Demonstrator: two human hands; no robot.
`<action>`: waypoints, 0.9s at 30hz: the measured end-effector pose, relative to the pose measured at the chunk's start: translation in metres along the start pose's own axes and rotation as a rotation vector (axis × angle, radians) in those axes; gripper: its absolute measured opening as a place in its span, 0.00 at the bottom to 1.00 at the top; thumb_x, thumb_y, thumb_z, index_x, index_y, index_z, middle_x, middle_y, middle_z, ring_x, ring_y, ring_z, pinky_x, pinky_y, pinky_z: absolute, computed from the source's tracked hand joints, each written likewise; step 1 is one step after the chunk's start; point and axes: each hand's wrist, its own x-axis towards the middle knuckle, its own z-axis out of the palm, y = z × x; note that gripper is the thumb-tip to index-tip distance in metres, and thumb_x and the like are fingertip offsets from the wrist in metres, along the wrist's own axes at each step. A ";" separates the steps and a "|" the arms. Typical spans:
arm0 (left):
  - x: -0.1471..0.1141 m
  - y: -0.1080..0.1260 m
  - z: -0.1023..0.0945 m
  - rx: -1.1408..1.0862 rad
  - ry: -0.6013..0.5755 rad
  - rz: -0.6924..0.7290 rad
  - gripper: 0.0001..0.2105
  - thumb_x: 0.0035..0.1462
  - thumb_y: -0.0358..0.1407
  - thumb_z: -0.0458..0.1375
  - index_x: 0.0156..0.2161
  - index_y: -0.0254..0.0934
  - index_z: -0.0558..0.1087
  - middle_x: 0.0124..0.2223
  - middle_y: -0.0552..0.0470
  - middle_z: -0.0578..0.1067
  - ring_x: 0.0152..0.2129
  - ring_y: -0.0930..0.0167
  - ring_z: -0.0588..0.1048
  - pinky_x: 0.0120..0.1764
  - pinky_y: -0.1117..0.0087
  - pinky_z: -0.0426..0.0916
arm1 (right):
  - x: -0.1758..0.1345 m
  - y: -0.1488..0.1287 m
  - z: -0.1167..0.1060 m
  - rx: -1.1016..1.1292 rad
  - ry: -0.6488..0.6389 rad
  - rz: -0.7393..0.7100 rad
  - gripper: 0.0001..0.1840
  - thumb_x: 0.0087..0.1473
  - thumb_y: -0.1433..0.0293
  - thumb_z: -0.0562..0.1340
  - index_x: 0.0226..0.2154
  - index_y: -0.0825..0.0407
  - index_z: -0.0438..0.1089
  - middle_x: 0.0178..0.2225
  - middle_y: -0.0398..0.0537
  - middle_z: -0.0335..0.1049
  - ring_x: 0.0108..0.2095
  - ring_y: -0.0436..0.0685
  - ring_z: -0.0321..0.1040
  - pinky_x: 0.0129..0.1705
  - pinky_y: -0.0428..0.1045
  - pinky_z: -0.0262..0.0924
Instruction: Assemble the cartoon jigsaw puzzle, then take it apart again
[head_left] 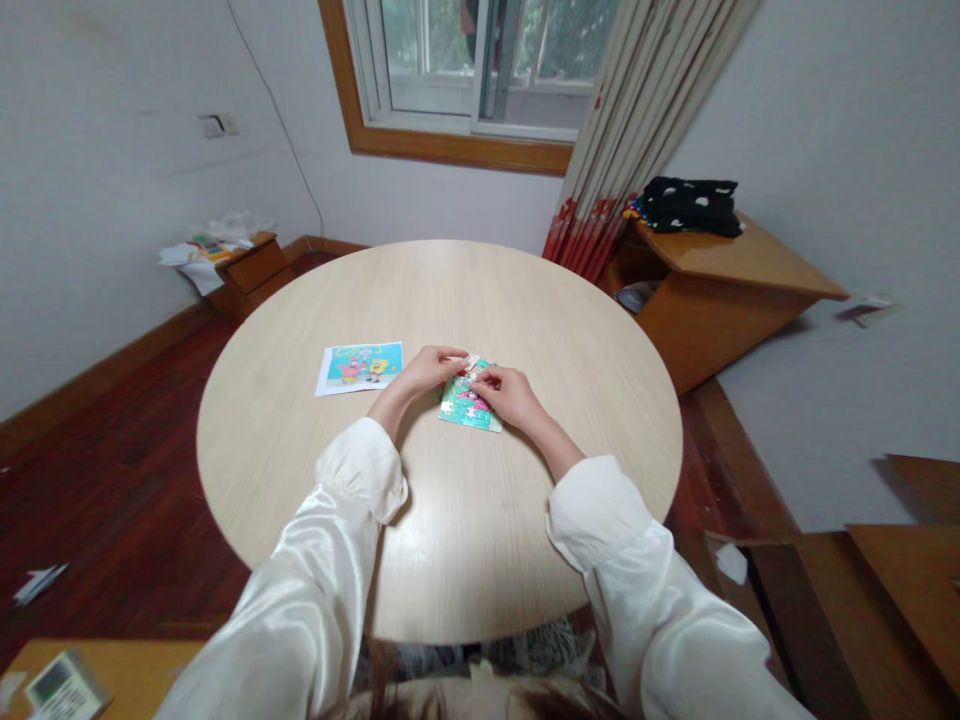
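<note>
A small jigsaw puzzle (466, 412) in teal and pink lies at the middle of the round table, with light gaps showing among its pieces. My left hand (429, 370) reaches over its upper left edge, fingers pointing right and touching the board. Over the puzzle's right side is my right hand (513, 394), thumb and forefinger pinched together at its middle; what is between them is too small to make out. Left of the puzzle lies a printed cartoon picture (364, 368) with a pink and a yellow figure.
The round wooden table (450, 540) fills the middle. Behind it on the right, a wooden cabinet (742, 270) bears folded black cloth (691, 206). A small drawer unit (259, 272) with papers stands at the left, below a window (480, 70) wall with a curtain (637, 110).
</note>
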 end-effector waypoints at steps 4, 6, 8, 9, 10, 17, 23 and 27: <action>-0.001 -0.002 -0.003 0.058 -0.082 0.009 0.07 0.46 0.29 0.65 0.33 0.28 0.78 0.25 0.51 0.74 0.21 0.76 0.67 0.25 0.72 0.57 | 0.001 0.002 -0.001 0.010 0.075 -0.023 0.05 0.47 0.67 0.64 0.24 0.52 0.71 0.25 0.43 0.72 0.26 0.51 0.66 0.31 0.47 0.57; -0.001 -0.003 -0.005 0.063 -0.132 0.021 0.05 0.43 0.28 0.65 0.29 0.29 0.77 0.22 0.54 0.71 0.19 0.77 0.65 0.24 0.73 0.55 | 0.002 0.002 -0.001 0.029 0.105 -0.032 0.06 0.47 0.66 0.63 0.25 0.52 0.70 0.24 0.43 0.72 0.26 0.51 0.66 0.31 0.46 0.58; 0.000 -0.004 -0.005 0.056 -0.163 0.035 0.03 0.42 0.28 0.65 0.26 0.30 0.75 0.20 0.56 0.68 0.18 0.78 0.63 0.24 0.73 0.54 | 0.002 0.002 0.000 0.063 0.128 -0.032 0.07 0.48 0.64 0.63 0.26 0.51 0.70 0.23 0.42 0.70 0.25 0.51 0.65 0.29 0.46 0.57; -0.001 -0.004 -0.005 0.046 -0.166 0.042 0.04 0.42 0.28 0.65 0.25 0.30 0.75 0.19 0.57 0.67 0.17 0.78 0.62 0.24 0.74 0.54 | 0.002 0.002 0.000 0.086 0.132 -0.026 0.08 0.48 0.63 0.63 0.25 0.51 0.69 0.22 0.42 0.69 0.25 0.51 0.64 0.28 0.46 0.57; -0.001 -0.004 -0.004 0.033 -0.163 0.049 0.04 0.42 0.29 0.65 0.25 0.31 0.74 0.19 0.58 0.67 0.17 0.78 0.62 0.23 0.74 0.54 | 0.002 0.002 0.000 0.116 0.129 -0.017 0.09 0.47 0.63 0.63 0.26 0.51 0.69 0.21 0.41 0.68 0.24 0.51 0.63 0.28 0.46 0.56; 0.000 -0.005 -0.002 -0.017 -0.110 0.082 0.13 0.40 0.38 0.68 0.27 0.31 0.72 0.22 0.56 0.70 0.19 0.76 0.66 0.24 0.75 0.56 | 0.003 0.002 0.001 0.200 0.182 0.004 0.13 0.45 0.58 0.63 0.23 0.52 0.67 0.21 0.42 0.69 0.23 0.51 0.64 0.27 0.47 0.58; 0.001 -0.005 -0.002 -0.016 -0.085 0.097 0.14 0.41 0.40 0.67 0.26 0.31 0.70 0.22 0.56 0.69 0.20 0.75 0.66 0.25 0.74 0.57 | 0.004 0.003 0.004 0.292 0.205 0.040 0.16 0.41 0.56 0.64 0.22 0.51 0.67 0.19 0.41 0.67 0.22 0.51 0.63 0.25 0.47 0.57; -0.003 0.001 -0.003 -0.080 -0.160 0.155 0.13 0.39 0.38 0.67 0.25 0.32 0.70 0.23 0.56 0.69 0.21 0.76 0.65 0.27 0.73 0.58 | 0.006 0.002 0.004 0.412 0.190 0.150 0.16 0.40 0.54 0.64 0.22 0.50 0.66 0.14 0.37 0.63 0.18 0.50 0.59 0.21 0.46 0.53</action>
